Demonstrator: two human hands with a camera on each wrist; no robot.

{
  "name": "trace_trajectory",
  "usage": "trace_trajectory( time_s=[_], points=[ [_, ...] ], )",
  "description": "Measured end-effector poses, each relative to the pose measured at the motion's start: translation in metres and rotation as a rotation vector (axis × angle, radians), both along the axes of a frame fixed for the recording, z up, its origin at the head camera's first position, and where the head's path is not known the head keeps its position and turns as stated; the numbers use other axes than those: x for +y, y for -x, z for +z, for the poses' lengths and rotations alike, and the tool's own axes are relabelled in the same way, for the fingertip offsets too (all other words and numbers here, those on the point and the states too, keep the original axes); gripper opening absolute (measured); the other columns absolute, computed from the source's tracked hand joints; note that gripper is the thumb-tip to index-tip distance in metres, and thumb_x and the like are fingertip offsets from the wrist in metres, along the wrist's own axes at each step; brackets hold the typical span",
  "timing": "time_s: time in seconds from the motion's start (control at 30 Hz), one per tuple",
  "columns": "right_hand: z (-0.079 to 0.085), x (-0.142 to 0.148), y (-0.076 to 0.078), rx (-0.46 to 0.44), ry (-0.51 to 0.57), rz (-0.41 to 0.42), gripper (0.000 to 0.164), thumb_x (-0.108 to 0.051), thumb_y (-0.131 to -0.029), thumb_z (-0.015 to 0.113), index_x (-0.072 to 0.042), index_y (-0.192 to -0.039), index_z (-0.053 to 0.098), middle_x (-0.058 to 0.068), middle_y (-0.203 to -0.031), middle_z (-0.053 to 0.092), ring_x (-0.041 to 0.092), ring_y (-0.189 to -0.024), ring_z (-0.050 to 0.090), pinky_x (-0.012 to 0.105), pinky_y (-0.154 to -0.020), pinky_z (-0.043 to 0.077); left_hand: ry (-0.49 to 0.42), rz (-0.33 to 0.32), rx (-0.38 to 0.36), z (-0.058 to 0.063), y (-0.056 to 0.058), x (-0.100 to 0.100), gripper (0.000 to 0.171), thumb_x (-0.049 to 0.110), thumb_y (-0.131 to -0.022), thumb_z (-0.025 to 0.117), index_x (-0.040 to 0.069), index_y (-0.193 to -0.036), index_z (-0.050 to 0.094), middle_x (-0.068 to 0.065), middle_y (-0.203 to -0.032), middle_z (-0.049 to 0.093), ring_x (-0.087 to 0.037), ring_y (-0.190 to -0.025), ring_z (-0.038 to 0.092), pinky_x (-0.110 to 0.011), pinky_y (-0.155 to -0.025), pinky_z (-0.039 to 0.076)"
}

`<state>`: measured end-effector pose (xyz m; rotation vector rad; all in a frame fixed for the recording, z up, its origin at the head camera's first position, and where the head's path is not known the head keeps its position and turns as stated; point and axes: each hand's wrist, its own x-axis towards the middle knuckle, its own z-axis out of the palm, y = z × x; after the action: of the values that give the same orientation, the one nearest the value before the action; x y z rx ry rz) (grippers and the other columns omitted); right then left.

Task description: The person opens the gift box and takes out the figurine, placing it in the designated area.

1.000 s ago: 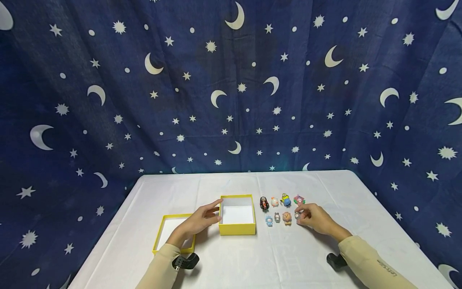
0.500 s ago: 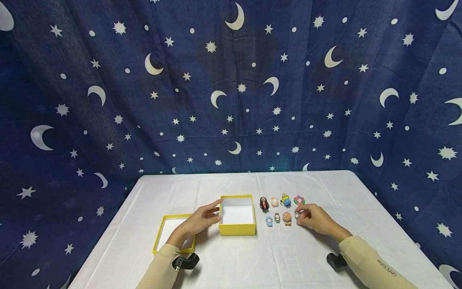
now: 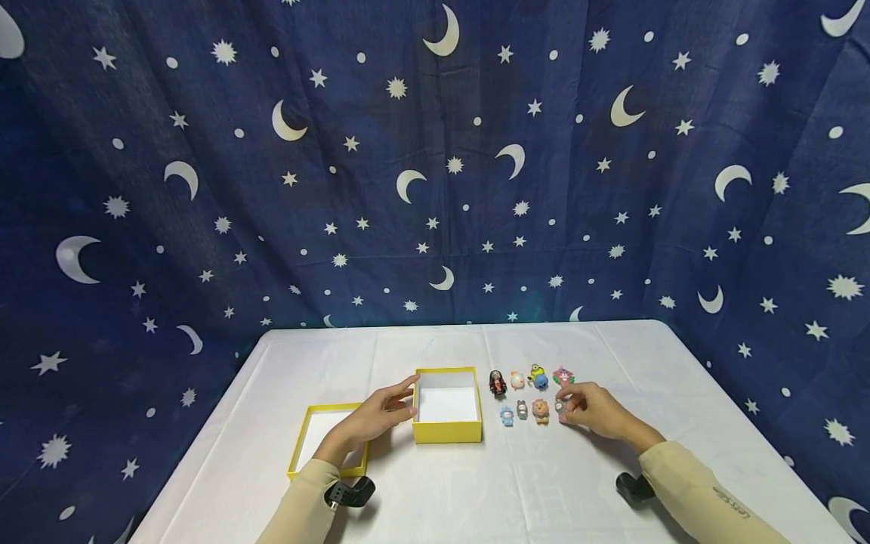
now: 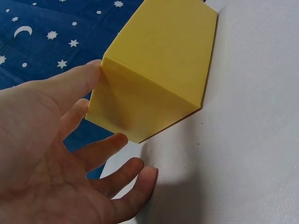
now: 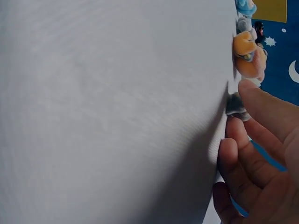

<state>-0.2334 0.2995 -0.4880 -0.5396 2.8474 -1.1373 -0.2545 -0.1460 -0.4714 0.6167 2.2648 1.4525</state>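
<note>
A yellow box (image 3: 446,433) with a white inside stands uncovered in the middle of the table. My left hand (image 3: 376,415) is at its left side; in the left wrist view the thumb (image 4: 84,77) touches the box's corner edge while the other fingers spread loosely. To the right, my right hand (image 3: 600,413) pinches a small grey figurine (image 3: 560,406) between thumb and fingers, down at the tabletop. The hand covers part of that figurine. Just left of it stands an orange lion-like figurine (image 3: 540,410).
Other small figurines form two rows right of the box: a dark-haired doll (image 3: 498,383), a yellow and blue minion (image 3: 538,376), a pink-green one (image 3: 563,376), a light blue one (image 3: 507,415). A yellow-rimmed lid (image 3: 326,431) lies partly under the left forearm.
</note>
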Motion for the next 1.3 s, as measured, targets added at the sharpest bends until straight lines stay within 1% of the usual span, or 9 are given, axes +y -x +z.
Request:
trace_trajectory(
  time_s=[0.27, 0.37, 0.5, 0.7, 0.87, 0.93, 1.03, 1.17, 1.3],
  points=[
    [0.011, 0.005, 0.000, -0.048, 0.029, 0.043, 0.038, -0.011, -0.084, 0.081, 0.010, -0.112, 0.067, 0.006, -0.083, 0.069, 0.003, -0.072, 0.057, 0.020, -0.064, 0.048, 0.028, 0.025, 0.005, 0.000, -0.003, -0.001, 0.068, 0.027, -0.104, 0.058, 0.026, -0.162, 0.025, -0.027, -0.159, 0.037, -0.048, -0.144, 0.042, -0.063, -0.119, 0.031],
    [0.014, 0.008, 0.001, -0.036, 0.015, 0.043, 0.037, -0.011, -0.086, 0.078, 0.012, -0.113, 0.067, 0.009, -0.085, 0.071, 0.005, -0.074, 0.060, 0.021, -0.066, 0.050, 0.032, 0.032, 0.000, 0.000, -0.004, 0.000, 0.071, 0.028, -0.103, 0.059, 0.027, -0.163, 0.021, -0.028, -0.159, 0.037, -0.047, -0.144, 0.041, -0.063, -0.119, 0.031],
    [0.016, 0.011, 0.003, -0.026, -0.001, 0.025, 0.033, -0.011, -0.091, 0.072, 0.011, -0.115, 0.067, 0.011, -0.090, 0.073, 0.007, -0.077, 0.063, 0.022, -0.067, 0.052, 0.040, 0.043, -0.004, -0.001, -0.005, 0.001, 0.074, 0.030, -0.103, 0.059, 0.026, -0.164, 0.018, -0.026, -0.159, 0.038, -0.047, -0.145, 0.040, -0.062, -0.119, 0.032],
    [0.023, 0.009, 0.004, -0.025, 0.079, 0.049, 0.035, -0.011, -0.097, 0.064, 0.016, -0.120, 0.063, 0.024, -0.099, 0.073, 0.019, -0.072, 0.069, 0.029, -0.064, 0.058, 0.047, 0.057, -0.004, -0.002, -0.005, 0.004, 0.073, 0.033, -0.104, 0.057, 0.024, -0.164, 0.017, -0.026, -0.158, 0.040, -0.046, -0.145, 0.041, -0.060, -0.116, 0.038],
    [0.024, 0.005, 0.007, 0.015, 0.117, 0.069, 0.037, -0.011, -0.099, 0.063, 0.018, -0.122, 0.061, 0.032, -0.110, 0.070, 0.015, -0.075, 0.069, 0.032, -0.067, 0.060, 0.009, 0.074, -0.025, -0.002, -0.005, 0.005, 0.066, 0.029, -0.105, 0.054, 0.021, -0.163, 0.022, -0.027, -0.156, 0.041, -0.045, -0.144, 0.042, -0.059, -0.111, 0.044],
    [0.023, 0.003, 0.009, 0.035, 0.114, 0.060, 0.037, -0.011, -0.099, 0.064, 0.017, -0.122, 0.062, 0.031, -0.111, 0.070, 0.009, -0.079, 0.067, 0.029, -0.070, 0.059, 0.004, 0.081, -0.015, -0.001, -0.005, 0.005, 0.063, 0.027, -0.106, 0.053, 0.017, -0.162, 0.025, -0.027, -0.156, 0.042, -0.044, -0.143, 0.043, -0.059, -0.112, 0.044],
    [0.022, -0.001, 0.011, 0.053, 0.093, 0.020, 0.035, -0.013, -0.098, 0.065, 0.013, -0.121, 0.065, 0.023, -0.108, 0.073, 0.001, -0.085, 0.064, 0.025, -0.076, 0.056, 0.013, 0.104, 0.015, 0.003, -0.004, 0.005, 0.061, 0.028, -0.105, 0.054, 0.015, -0.160, 0.030, -0.026, -0.154, 0.045, -0.042, -0.142, 0.045, -0.058, -0.115, 0.040],
    [0.024, -0.009, 0.014, 0.061, 0.084, -0.014, 0.034, -0.017, -0.098, 0.065, 0.008, -0.121, 0.067, 0.015, -0.103, 0.075, 0.002, -0.088, 0.063, 0.024, -0.080, 0.054, 0.030, 0.140, 0.047, 0.007, -0.003, 0.004, 0.062, 0.031, -0.104, 0.056, 0.015, -0.159, 0.033, -0.023, -0.153, 0.048, -0.041, -0.142, 0.046, -0.058, -0.118, 0.037],
    [0.028, -0.016, 0.015, 0.074, 0.105, -0.013, 0.035, -0.017, -0.099, 0.064, 0.009, -0.121, 0.066, 0.014, -0.102, 0.075, 0.002, -0.088, 0.064, 0.025, -0.081, 0.055, 0.016, 0.170, 0.083, 0.009, -0.001, 0.006, 0.059, 0.028, -0.104, 0.058, 0.012, -0.157, 0.038, -0.022, -0.150, 0.052, -0.042, -0.140, 0.048, -0.058, -0.117, 0.038]
  ],
)
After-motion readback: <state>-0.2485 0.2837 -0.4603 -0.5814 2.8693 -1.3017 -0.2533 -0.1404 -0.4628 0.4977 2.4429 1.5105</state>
